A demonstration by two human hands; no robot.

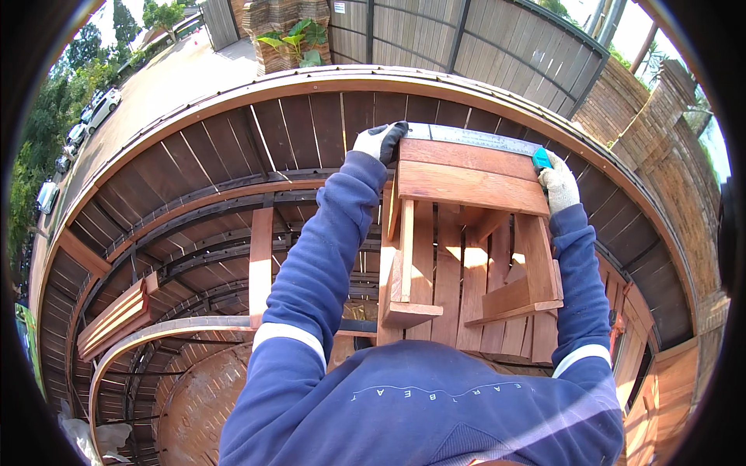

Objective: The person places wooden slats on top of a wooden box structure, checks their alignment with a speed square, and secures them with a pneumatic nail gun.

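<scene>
At our twelve o'clock the reddish-brown wooden frame (474,182) looks largely assembled, and we're seemingly mid-measure, white-and-black-gloved left hand (378,144) and white-and-teal-gloved right hand (553,180) closing fingers on the silver metal ruler (474,137), marking apparently left.

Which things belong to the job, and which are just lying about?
Apparently in the job:
metal ruler, between left hand and right hand
wooden chair-like piece alongside

Apparently just lying about:
stacked boards, left
crumpled white sheet, lower left

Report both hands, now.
Left hand: closed on the left end of the metal ruler.
Right hand: at the ruler's right end; exact grip cannot be told.
</scene>
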